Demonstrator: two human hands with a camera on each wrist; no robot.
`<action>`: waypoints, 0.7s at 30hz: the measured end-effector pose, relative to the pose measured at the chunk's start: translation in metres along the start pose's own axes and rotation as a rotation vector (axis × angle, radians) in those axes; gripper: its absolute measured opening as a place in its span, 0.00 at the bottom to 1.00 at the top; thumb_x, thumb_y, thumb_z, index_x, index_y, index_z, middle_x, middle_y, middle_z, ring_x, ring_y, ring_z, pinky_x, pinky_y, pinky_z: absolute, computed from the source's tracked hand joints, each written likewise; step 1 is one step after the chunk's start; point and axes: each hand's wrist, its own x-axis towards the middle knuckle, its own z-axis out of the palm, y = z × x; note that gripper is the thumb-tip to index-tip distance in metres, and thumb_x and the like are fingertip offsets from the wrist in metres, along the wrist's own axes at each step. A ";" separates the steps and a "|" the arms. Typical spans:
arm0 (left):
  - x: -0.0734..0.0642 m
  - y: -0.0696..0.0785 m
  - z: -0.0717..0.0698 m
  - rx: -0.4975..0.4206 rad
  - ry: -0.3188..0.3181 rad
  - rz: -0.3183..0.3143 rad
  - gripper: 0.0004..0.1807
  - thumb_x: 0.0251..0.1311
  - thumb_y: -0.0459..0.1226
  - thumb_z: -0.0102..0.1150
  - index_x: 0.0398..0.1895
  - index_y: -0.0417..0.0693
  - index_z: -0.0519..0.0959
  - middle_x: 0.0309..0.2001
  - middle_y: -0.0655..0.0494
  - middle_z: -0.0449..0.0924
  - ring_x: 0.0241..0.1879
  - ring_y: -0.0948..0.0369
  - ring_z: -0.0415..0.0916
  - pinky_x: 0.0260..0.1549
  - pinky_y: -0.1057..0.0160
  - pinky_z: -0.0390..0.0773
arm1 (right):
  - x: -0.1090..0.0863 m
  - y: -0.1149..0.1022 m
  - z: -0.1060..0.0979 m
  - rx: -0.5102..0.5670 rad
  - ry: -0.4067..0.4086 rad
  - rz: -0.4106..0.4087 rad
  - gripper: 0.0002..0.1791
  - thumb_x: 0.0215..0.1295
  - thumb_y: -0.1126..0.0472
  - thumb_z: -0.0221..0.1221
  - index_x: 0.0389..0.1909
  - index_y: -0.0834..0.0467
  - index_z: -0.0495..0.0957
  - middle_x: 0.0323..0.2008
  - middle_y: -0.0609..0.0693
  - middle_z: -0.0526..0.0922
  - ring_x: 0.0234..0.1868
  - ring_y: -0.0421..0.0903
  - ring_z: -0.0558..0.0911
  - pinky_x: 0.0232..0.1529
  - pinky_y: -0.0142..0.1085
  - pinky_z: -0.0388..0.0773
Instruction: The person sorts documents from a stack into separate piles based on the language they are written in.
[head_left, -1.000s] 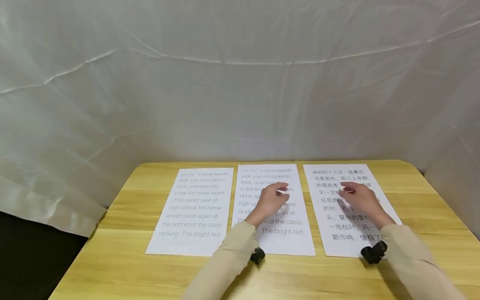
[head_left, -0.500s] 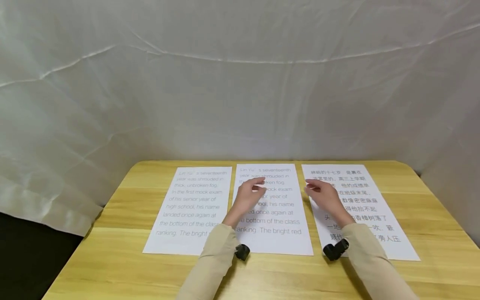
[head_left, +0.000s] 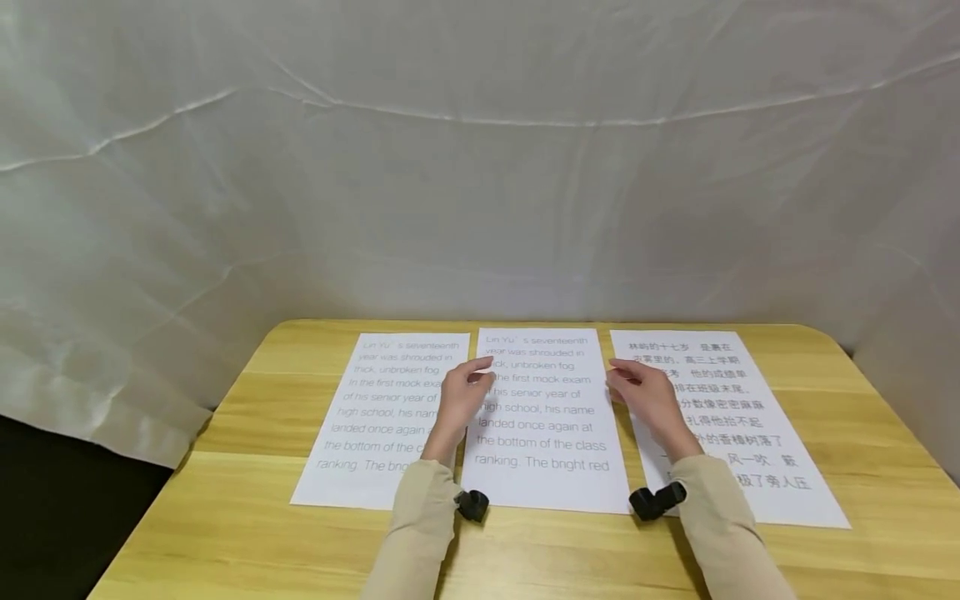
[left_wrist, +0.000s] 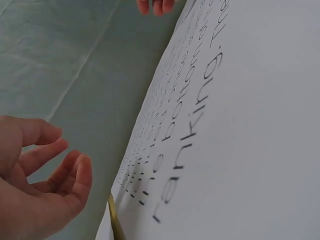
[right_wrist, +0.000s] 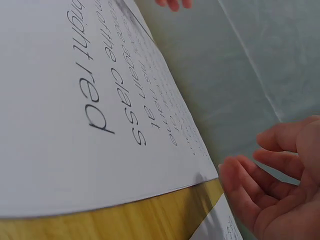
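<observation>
Three printed paper sheets lie side by side. My left hand [head_left: 459, 404] hovers over the gap between the left sheet [head_left: 337, 487] and the middle sheet [head_left: 543, 487], both in English. Over the left edge of the right sheet [head_left: 798, 507], printed in Chinese, is my right hand [head_left: 651, 404]. Both hands hold nothing, and their fingers are loosely bent with thumb and fingertips apart. In the left wrist view the left hand [left_wrist: 45, 182] shows above the paper's edge. The right wrist view has the right hand [right_wrist: 282, 185] casting a shadow near the middle sheet's corner.
The sheets rest on a wooden table [head_left: 555, 562] with rounded far corners. A pale cloth curtain [head_left: 480, 208] hangs behind it and along the sides. Small black cameras, one on the left wrist [head_left: 472, 505] and one on the right wrist [head_left: 657, 502], sit at the sleeves.
Both hands have moved left: the left from the middle sheet to the gap beside the left sheet, the right from the Chinese sheet's middle to its left edge. The sheets stay put.
</observation>
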 end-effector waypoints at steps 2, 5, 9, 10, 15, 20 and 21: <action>0.001 -0.002 0.001 -0.001 0.010 -0.010 0.18 0.63 0.32 0.57 0.56 0.41 0.79 0.51 0.46 0.79 0.48 0.53 0.75 0.47 0.56 0.76 | 0.000 0.002 -0.001 -0.034 0.017 -0.010 0.23 0.71 0.61 0.53 0.63 0.68 0.70 0.49 0.63 0.77 0.46 0.53 0.79 0.45 0.33 0.80; 0.003 -0.005 0.003 0.004 0.015 -0.005 0.18 0.62 0.32 0.57 0.56 0.40 0.79 0.51 0.47 0.79 0.47 0.54 0.75 0.47 0.57 0.75 | -0.002 0.006 -0.002 -0.096 0.036 -0.034 0.23 0.70 0.60 0.53 0.62 0.68 0.71 0.47 0.62 0.79 0.42 0.52 0.79 0.41 0.32 0.78; 0.005 -0.009 0.003 0.003 0.000 -0.015 0.18 0.62 0.32 0.57 0.56 0.39 0.78 0.52 0.47 0.79 0.47 0.54 0.75 0.48 0.57 0.75 | -0.002 0.010 -0.005 -0.142 0.049 -0.053 0.23 0.70 0.59 0.54 0.61 0.68 0.72 0.46 0.62 0.79 0.43 0.51 0.78 0.40 0.32 0.77; 0.006 -0.011 0.002 0.003 -0.002 -0.019 0.19 0.62 0.32 0.57 0.56 0.39 0.78 0.52 0.46 0.79 0.47 0.53 0.75 0.48 0.57 0.75 | -0.001 0.010 -0.006 -0.145 0.051 -0.059 0.23 0.69 0.59 0.54 0.61 0.68 0.72 0.47 0.62 0.79 0.44 0.52 0.78 0.41 0.32 0.77; 0.008 -0.017 -0.002 0.027 0.012 -0.033 0.20 0.61 0.31 0.57 0.57 0.38 0.77 0.53 0.46 0.78 0.49 0.52 0.75 0.49 0.57 0.76 | 0.001 0.010 -0.006 -0.143 0.043 -0.046 0.23 0.69 0.60 0.55 0.61 0.69 0.72 0.48 0.64 0.79 0.45 0.54 0.80 0.44 0.36 0.77; 0.010 -0.017 -0.007 0.065 0.035 -0.065 0.19 0.61 0.31 0.57 0.57 0.37 0.77 0.54 0.42 0.78 0.52 0.49 0.75 0.51 0.56 0.76 | 0.002 0.013 -0.006 -0.148 0.017 -0.031 0.23 0.69 0.60 0.54 0.61 0.69 0.71 0.49 0.65 0.78 0.47 0.56 0.79 0.49 0.43 0.76; 0.010 -0.017 -0.007 0.073 0.030 -0.082 0.20 0.62 0.31 0.57 0.57 0.37 0.77 0.54 0.42 0.78 0.53 0.49 0.74 0.52 0.55 0.76 | 0.002 0.014 -0.006 -0.154 0.009 -0.030 0.24 0.69 0.61 0.54 0.61 0.69 0.71 0.49 0.65 0.78 0.48 0.57 0.79 0.50 0.45 0.76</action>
